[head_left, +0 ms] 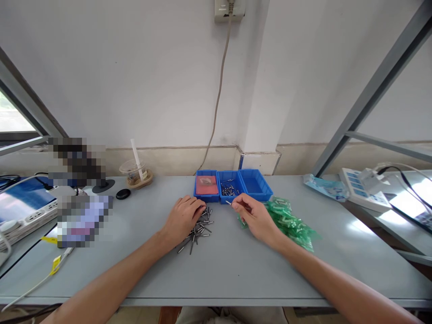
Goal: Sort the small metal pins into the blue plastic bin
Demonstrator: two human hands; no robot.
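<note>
My left hand (182, 219) rests at the left side of a loose pile of thin metal pins (198, 232) on the grey table. Its fingers are curled together, and what lies under their tips is hidden. Between the thumb and fingers of my right hand (254, 218) is a small metal pin (228, 203), its pale end poking out to the left. That hand is just in front of the middle blue bin (232, 174), where more metal pins lie. Green plastic bags (293, 227) sit beside and partly behind my right hand.
A left blue bin (206, 198) holds a reddish flat packet; a right blue bin (256, 180) adjoins the middle one. Leftward are a lidded cup with a straw (135, 168), a black round cap (123, 194) and power strips. On the right lie a light-blue packet (326, 187) and another power strip (362, 191).
</note>
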